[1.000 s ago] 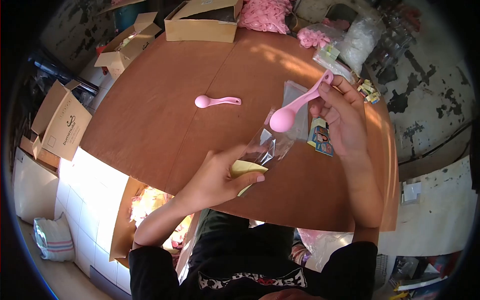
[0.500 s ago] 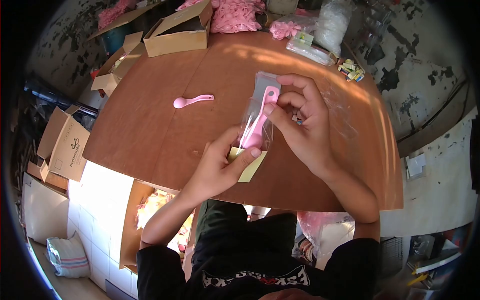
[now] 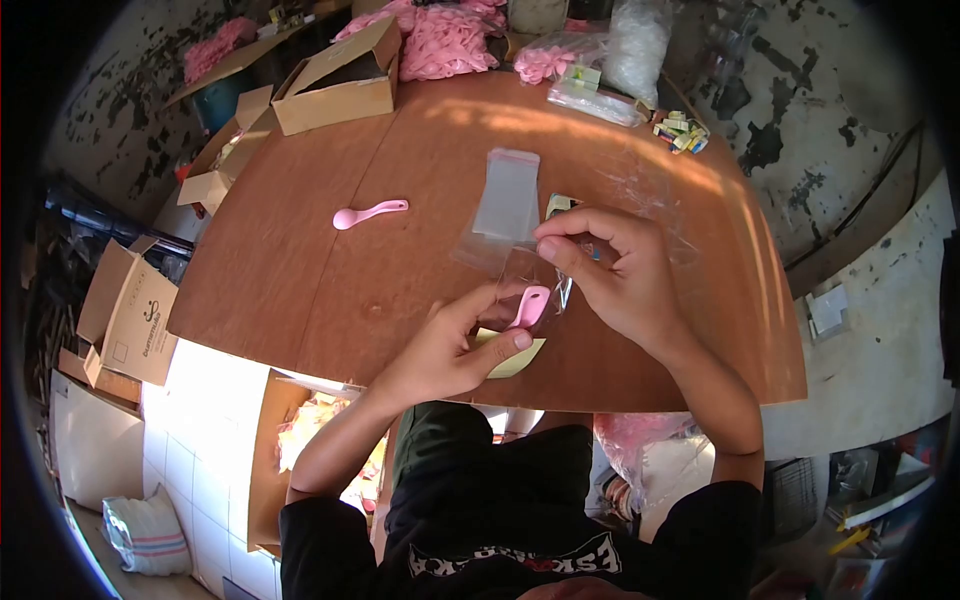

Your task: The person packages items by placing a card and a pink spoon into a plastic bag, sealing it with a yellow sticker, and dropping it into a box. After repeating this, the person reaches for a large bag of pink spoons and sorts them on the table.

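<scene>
My left hand is closed around a clear plastic bag with a pink spoon inside it. The spoon's handle, with a hole at its end, shows above my thumb; its bowl is hidden. A pale yellow card sticks out below the same thumb. At the bag's upper edge, my right hand has thumb and forefinger pinched together on the thin film. Just beyond lies a stack of clear bags, and a small printed packet is partly behind my right fingers. Another pink spoon rests on the table to the left.
The brown wooden table has a curved edge. At its back stand an open cardboard box, a heap of pink items, a plastic bundle and small yellow boxes. More cartons stand on the left.
The pink spoon has slid down deeper into the bag at my left hand. My right hand has let go of the spoon's handle and now pinches the film. The view has shifted slightly.
</scene>
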A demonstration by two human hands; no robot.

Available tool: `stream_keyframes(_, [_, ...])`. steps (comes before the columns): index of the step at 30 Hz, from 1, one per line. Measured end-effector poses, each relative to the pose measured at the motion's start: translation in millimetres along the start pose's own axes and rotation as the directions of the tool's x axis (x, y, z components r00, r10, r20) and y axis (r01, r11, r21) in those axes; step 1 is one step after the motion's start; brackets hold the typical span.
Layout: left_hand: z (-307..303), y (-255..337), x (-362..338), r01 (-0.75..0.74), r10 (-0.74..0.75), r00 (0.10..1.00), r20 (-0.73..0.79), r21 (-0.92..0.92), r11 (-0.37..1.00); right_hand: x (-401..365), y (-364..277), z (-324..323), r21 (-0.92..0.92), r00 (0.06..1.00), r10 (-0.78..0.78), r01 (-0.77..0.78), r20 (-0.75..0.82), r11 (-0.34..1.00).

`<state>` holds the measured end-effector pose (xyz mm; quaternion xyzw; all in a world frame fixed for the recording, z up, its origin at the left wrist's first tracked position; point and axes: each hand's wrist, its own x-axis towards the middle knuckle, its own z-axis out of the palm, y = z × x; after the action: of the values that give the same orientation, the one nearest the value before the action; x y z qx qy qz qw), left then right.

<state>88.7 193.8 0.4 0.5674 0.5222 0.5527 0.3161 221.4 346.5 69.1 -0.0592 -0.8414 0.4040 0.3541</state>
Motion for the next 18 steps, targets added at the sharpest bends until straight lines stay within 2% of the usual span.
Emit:
stream_keyframes(2, [1,-2,-1,-0.073,0.075,0.997,-0.035,0.054,0.996,1,1,1,0.034,0.999,-0.038,0.039,-0.016,0.999])
stream_keyframes(4, [1,-1,-2,-0.082,0.083,0.996,-0.036,0.036,0.996,3,-3,3,0.069,0.996,-0.077,0.079,-0.033,0.994])
stream_keyframes(6, [-1,0,-3,-0.092,0.093,0.995,-0.038,0.017,0.996,5,-16,4,-0.055,0.99,-0.139,0.14,0.028,0.989])
stream_keyframes(7, [-3,0,-5,-0.061,0.061,0.998,-0.006,0.03,0.998,4,-13,3,-0.054,0.99,-0.139,0.14,0.028,0.989])
stream_keyframes(9, [-6,2,-6,-0.031,0.03,0.999,0.025,0.046,0.998,4,-8,0,-0.067,0.99,-0.032,0.041,0.137,0.997])
stream_keyframes(11, [-9,10,-6,0.102,-0.105,0.99,0.09,0.037,0.994,6,-8,-1,-0.035,0.993,-0.029,0.033,0.112,0.999])
stream_keyframes(12, [-7,9,-4,0.101,-0.104,0.991,0.089,0.037,0.994,7,-8,-1,0.0,0.996,-0.024,0.024,0.09,1.0])
stream_keyframes(13, [-4,8,1,-0.059,0.058,0.998,-0.016,-0.06,0.996,8,-11,-1,0.001,0.996,-0.023,0.023,0.092,1.0])
stream_keyframes(14, [0,10,6,-0.225,0.207,0.969,-0.136,-0.138,0.965,11,-14,-1,0.017,0.995,-0.011,0.01,0.103,1.0])
stream_keyframes(15, [4,16,9,-0.257,0.217,0.952,-0.215,-0.183,0.949,12,-18,0,0.033,0.993,0.002,-0.006,0.115,0.999])
stream_keyframes(16, [3,20,12,-0.256,0.214,0.952,-0.218,-0.184,0.949,12,-21,2,0.035,0.993,0.003,-0.007,0.119,0.999])
stream_keyframes(18, [1,26,19,-0.182,0.127,0.946,-0.297,-0.166,0.969,15,-26,4,0.028,0.997,0.072,-0.074,0.04,0.997])
